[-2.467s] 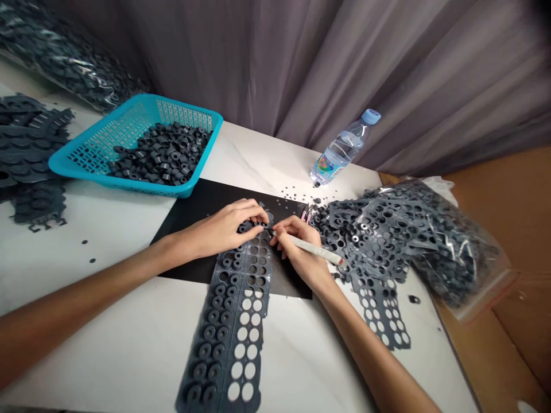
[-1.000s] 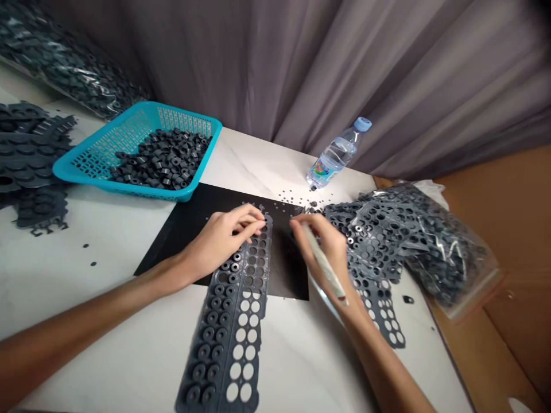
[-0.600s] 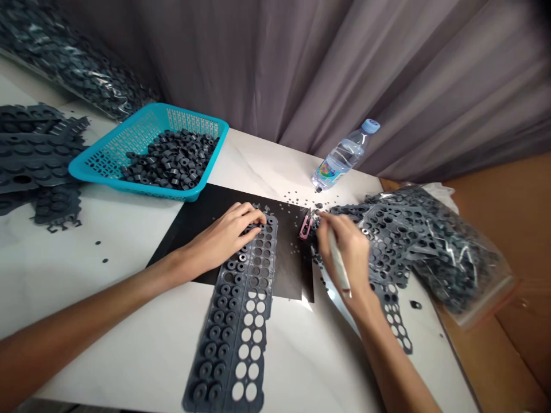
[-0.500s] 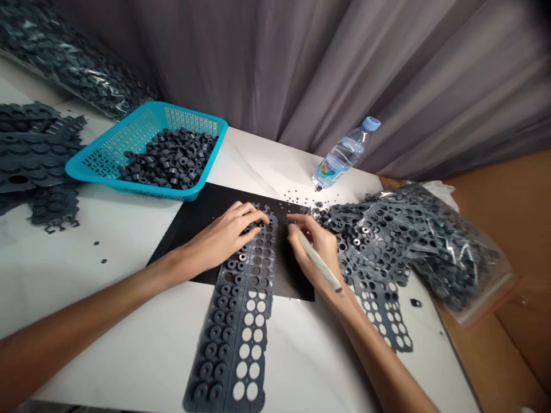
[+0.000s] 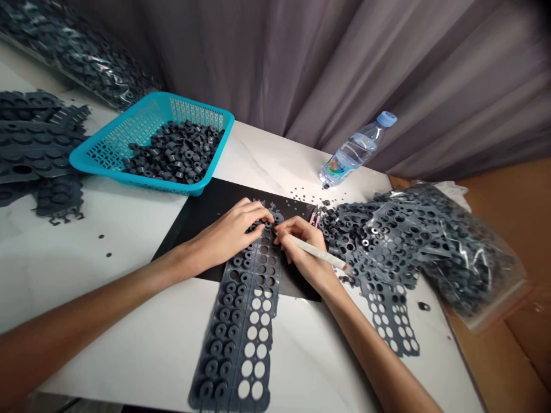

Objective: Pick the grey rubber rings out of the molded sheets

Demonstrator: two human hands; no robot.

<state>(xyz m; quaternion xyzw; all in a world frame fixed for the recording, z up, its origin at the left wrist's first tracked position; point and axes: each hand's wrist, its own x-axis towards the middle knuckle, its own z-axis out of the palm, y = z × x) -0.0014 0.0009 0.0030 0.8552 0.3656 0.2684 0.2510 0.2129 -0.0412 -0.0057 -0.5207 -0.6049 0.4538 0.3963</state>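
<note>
A long dark grey moulded rubber sheet (image 5: 253,350) lies lengthwise before me, with ring-shaped pieces in its left columns and round holes in its right ones. My left hand (image 5: 235,232) presses on its far part, fingers bent, thumb and fingertips holding it. In my right hand (image 5: 303,246) is a slim pen-like tool (image 5: 318,252) with a whitish handle, gripped like a pencil. Its working tip is hidden by my fingers, which are at the sheet's right edge near my left fingertips. Under the sheet's far part lies a black mat (image 5: 189,229).
A blue basket (image 5: 77,158) of small black rubber rings (image 5: 185,152) stands back left, beside stacked rubber sheets (image 5: 38,143). On the right are a heap of punched sheets (image 5: 383,241), a clear plastic bag (image 5: 482,275), a water bottle (image 5: 355,150) and pink-handled snips (image 5: 315,215).
My right hand has moved left to the sheet, beside my left fingertips, and the tool handle now lies flatter. My left hand stays on the sheet. The view has shifted slightly.
</note>
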